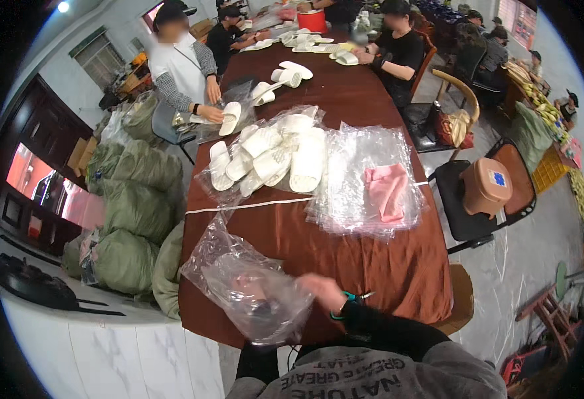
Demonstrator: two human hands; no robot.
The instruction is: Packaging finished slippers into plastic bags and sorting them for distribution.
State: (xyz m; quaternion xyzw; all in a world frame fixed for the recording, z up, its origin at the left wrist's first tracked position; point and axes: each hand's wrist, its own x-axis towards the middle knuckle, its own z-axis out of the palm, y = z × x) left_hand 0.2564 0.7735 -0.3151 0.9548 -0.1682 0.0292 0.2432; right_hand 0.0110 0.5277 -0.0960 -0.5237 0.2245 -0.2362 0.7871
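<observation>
A large clear plastic bag (238, 276) is spread out over the near left edge of the table. My right hand (322, 290) is closed on the bag's right edge, its fingers somewhat blurred. Through the film shows my left hand (248, 287), inside or behind the bag; its fingers are too hazy to make out. Scissors with teal handles (337, 314) lie by my right wrist. Beyond the bag sits a heap of white slippers (265, 149), some in clear wrapping. To its right is a stack of flat clear bags (348, 173) with a pink cloth (387, 191) on top.
A brown cloth covers the long table (358, 86), crossed by a white cord (258, 205). A person (185, 76) at the left handles a slipper; others sit farther along. Green sacks (132, 206) crowd the left side. At right a chair (461, 203) bears a brown-pink bin (486, 186).
</observation>
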